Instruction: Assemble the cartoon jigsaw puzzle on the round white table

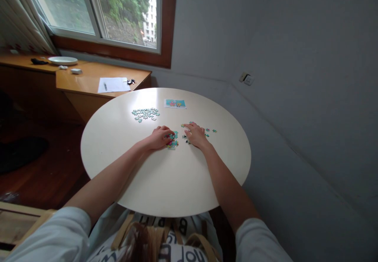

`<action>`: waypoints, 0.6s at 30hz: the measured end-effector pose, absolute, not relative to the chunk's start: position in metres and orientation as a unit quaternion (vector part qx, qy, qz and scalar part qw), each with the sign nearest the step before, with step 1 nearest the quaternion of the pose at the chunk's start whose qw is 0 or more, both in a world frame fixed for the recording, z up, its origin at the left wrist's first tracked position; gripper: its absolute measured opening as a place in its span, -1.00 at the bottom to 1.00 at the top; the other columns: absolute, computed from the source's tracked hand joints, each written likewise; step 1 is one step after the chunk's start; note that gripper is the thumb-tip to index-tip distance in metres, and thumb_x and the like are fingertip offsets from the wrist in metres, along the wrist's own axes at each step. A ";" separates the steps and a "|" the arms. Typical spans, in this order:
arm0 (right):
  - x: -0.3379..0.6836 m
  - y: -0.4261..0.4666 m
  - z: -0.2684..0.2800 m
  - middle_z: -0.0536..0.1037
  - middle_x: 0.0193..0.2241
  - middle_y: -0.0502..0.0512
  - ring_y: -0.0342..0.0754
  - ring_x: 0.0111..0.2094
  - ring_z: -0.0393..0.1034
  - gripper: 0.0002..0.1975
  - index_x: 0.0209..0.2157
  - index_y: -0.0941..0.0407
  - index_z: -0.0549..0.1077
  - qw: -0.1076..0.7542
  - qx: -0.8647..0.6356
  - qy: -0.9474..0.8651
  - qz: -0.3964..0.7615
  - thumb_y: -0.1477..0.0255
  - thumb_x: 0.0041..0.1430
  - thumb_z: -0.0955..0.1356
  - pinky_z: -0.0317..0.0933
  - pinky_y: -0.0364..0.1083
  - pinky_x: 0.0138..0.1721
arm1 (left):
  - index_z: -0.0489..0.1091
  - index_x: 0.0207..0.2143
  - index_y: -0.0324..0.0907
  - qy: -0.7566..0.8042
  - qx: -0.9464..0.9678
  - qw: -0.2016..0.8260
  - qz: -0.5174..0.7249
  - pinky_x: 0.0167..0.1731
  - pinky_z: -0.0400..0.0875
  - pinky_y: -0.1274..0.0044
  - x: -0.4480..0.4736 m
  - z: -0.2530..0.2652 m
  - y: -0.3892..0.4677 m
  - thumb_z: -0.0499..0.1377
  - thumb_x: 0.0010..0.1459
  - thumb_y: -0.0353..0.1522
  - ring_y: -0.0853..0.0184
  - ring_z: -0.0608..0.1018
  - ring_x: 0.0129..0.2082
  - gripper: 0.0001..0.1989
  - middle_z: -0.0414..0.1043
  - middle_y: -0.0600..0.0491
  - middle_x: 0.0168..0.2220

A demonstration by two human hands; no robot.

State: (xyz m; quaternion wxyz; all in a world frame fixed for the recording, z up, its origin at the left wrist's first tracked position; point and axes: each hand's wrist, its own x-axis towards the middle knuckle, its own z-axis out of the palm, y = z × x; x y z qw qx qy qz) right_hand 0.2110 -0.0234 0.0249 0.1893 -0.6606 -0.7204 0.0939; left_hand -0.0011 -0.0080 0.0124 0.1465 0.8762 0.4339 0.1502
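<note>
My left hand (161,137) rests at the left edge of a small joined section of jigsaw puzzle (173,144). Its fingers are curled, and the fingertips close on a puzzle piece there; the hand partly hides the section. Just to the right, my right hand (196,135) lies low over loose puzzle pieces (188,141), fingers reaching left and the thumb apart from them. Some of these pieces are hidden beneath it. Two more colourful pieces (214,131) lie to its right. Farther off is a picture card (175,104) in blue with pink and yellow figures.
A spread of pale green puzzle pieces (145,113) covers part of the round white table (124,128), at the back left. Beyond it, a wooden desk (88,69) holds a paper sheet (113,84), keys (130,82) and a white plate (63,60). A grey wall stands at the right.
</note>
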 end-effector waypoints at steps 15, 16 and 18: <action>0.282 -0.020 0.040 0.51 -0.01 0.23 0.05 0.03 0.39 -0.64 -0.07 0.15 0.53 0.202 -0.812 -0.544 0.058 0.51 0.18 0.22 0.19 -0.03 0.04 | 0.43 -0.01 -0.04 0.434 0.875 0.162 0.142 0.12 0.19 0.30 -0.001 0.019 -0.011 0.03 0.17 -0.21 0.11 0.33 0.05 -0.63 0.33 -0.03 0.05; 0.281 -0.020 0.039 0.52 -0.02 0.22 0.05 0.02 0.39 -0.66 -0.08 0.14 0.54 0.199 -0.810 -0.549 0.060 0.50 0.17 0.23 0.20 -0.03 0.02 | 0.43 -0.01 -0.04 0.434 0.875 0.162 0.142 0.12 0.18 0.30 -0.001 0.019 -0.011 0.03 0.17 -0.21 0.11 0.33 0.05 -0.63 0.33 -0.03 0.05; 0.282 -0.019 0.037 0.56 -0.08 0.20 0.03 -0.03 0.42 -0.68 -0.12 0.13 0.55 0.197 -0.803 -0.559 0.063 0.48 0.15 0.26 0.23 -0.05 -0.02 | 0.43 -0.01 -0.04 0.434 0.875 0.163 0.141 0.12 0.18 0.29 -0.001 0.019 -0.011 0.03 0.17 -0.20 0.10 0.33 0.05 -0.62 0.33 -0.04 0.05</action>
